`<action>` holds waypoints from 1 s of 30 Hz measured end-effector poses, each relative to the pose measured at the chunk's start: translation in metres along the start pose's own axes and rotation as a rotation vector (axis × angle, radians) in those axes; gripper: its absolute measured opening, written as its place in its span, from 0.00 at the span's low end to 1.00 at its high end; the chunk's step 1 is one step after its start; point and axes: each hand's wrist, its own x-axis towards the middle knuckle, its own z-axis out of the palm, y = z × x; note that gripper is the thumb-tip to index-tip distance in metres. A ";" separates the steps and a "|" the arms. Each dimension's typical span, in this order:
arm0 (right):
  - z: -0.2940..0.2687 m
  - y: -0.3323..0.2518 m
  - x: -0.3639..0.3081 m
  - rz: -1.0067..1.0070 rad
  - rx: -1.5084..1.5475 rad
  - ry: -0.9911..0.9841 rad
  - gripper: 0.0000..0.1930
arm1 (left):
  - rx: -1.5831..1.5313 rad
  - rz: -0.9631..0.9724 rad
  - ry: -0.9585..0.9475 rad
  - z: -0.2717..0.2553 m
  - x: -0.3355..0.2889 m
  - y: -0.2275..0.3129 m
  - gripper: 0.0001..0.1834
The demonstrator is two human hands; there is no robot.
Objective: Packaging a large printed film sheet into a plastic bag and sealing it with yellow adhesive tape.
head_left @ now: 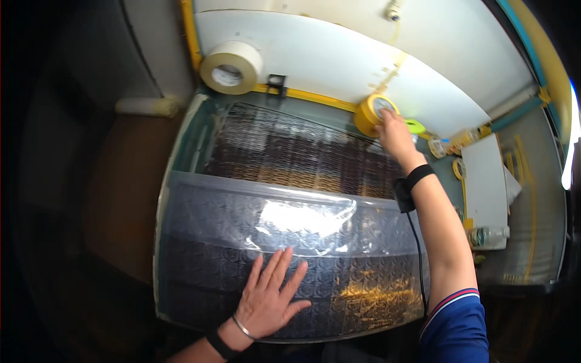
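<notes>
My left hand [267, 297] lies flat with its fingers spread on a dark sheet embossed with a repeating pattern [209, 275], near the front of the table. Just beyond its fingertips runs the edge of a clear, glossy plastic film [212, 202] that reflects the light. My right arm reaches across to the back of the table. There my right hand [398, 136] grips a wide roll of yellow tape [365, 119], its fingers over the rim facing me. Behind the film lies a dark, finely ribbed panel [260, 145].
A large cream tape roll [232, 68] stands at the back left beside a small black bracket [276, 85]. Right of my right hand are a bright green item [415, 126], small tape rolls [459, 169] and a clear bottle [489, 236]. A black cable [417, 242] hangs from my right wrist strap.
</notes>
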 end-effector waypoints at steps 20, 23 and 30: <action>0.066 -0.082 0.048 -0.110 0.080 -0.130 0.11 | -0.155 -0.631 0.507 0.007 -0.168 0.042 0.14; 0.060 -0.076 0.043 -0.174 0.134 -0.059 0.13 | -0.150 -0.659 0.511 0.010 -0.172 0.041 0.14; 0.040 -0.046 0.023 0.185 -0.318 0.032 0.16 | -0.163 -0.663 0.521 0.009 -0.178 0.042 0.12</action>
